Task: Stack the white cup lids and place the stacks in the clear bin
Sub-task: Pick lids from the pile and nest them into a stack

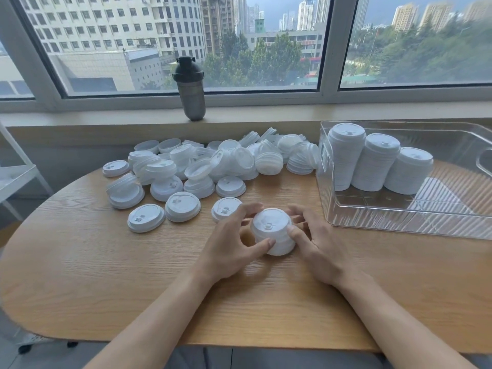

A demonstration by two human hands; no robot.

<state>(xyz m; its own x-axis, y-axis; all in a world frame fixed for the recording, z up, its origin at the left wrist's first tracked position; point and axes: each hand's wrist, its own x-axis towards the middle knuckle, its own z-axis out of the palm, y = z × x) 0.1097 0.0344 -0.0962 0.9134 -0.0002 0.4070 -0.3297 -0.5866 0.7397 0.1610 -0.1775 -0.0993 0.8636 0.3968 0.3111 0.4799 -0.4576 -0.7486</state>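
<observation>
A short stack of white cup lids (272, 230) stands on the wooden table near its middle. My left hand (234, 243) grips the stack from the left, thumb against its front and fingers curled round the back. My right hand (314, 241) holds it from the right in the same way. A large pile of loose white lids (202, 166) lies behind, with single lids (146, 217) scattered to the front left. The clear bin (399, 222) sits at the right and holds three tall lid stacks (375, 162) side by side.
A dark shaker bottle (191, 89) stands on the window sill behind the pile. A white rack (16, 177) is off the table's left edge. Bare wood table (106, 275) lies in front of the hands up to the near edge.
</observation>
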